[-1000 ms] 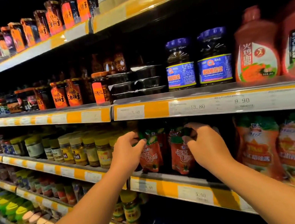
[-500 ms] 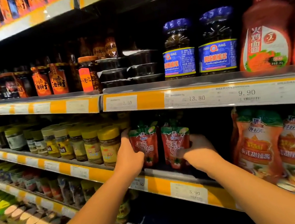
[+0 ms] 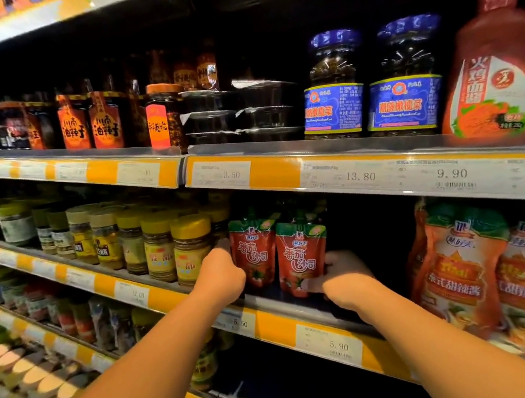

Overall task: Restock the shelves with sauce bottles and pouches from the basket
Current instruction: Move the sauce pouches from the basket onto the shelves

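Supermarket shelving [image 3: 297, 332] fills the view. Her left hand [image 3: 222, 280] grips one upright red sauce pouch [image 3: 253, 252] on the middle shelf, beside yellow-lidded jars [image 3: 193, 248]; her right hand [image 3: 340, 278] pinches the neighbouring pouch [image 3: 301, 254].

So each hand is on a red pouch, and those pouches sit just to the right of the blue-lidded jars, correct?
Not quite. In the head view the left hand and right hand do each hold a red pouch, but the neighbours are yellow-lidded jars. The blue-lidded jars stand one shelf higher.
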Demonstrator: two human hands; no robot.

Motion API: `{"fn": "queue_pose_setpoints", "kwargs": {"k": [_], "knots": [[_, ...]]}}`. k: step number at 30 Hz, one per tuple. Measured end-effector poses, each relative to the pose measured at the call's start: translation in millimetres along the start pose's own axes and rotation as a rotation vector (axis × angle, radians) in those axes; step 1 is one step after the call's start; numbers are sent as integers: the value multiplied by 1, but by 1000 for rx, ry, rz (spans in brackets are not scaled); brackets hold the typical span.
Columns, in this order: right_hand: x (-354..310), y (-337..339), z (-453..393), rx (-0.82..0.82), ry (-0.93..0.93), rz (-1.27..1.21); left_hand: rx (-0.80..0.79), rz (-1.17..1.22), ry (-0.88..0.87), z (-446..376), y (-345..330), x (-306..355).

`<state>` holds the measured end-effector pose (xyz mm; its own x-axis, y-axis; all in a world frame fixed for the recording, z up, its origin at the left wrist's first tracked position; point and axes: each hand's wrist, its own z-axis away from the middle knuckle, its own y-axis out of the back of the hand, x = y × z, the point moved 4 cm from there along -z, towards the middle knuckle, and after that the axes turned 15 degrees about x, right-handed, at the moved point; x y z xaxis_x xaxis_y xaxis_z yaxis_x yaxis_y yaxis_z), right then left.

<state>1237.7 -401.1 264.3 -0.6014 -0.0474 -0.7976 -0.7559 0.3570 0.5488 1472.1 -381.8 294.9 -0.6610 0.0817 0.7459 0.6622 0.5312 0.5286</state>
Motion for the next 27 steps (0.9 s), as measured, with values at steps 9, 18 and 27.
{"fn": "queue_pose_setpoints", "kwargs": {"k": [9, 18, 27], "knots": [[-5, -19, -7, 17, 17, 7, -52, -60, 42, 5, -15, 4], [-3, -28, -10, 36, 49, 0, -148, -361, -97, -1, -21, 3], [1, -35, -17, 82, 58, 77, -155, -416, -86, -2, -23, 3]]}}
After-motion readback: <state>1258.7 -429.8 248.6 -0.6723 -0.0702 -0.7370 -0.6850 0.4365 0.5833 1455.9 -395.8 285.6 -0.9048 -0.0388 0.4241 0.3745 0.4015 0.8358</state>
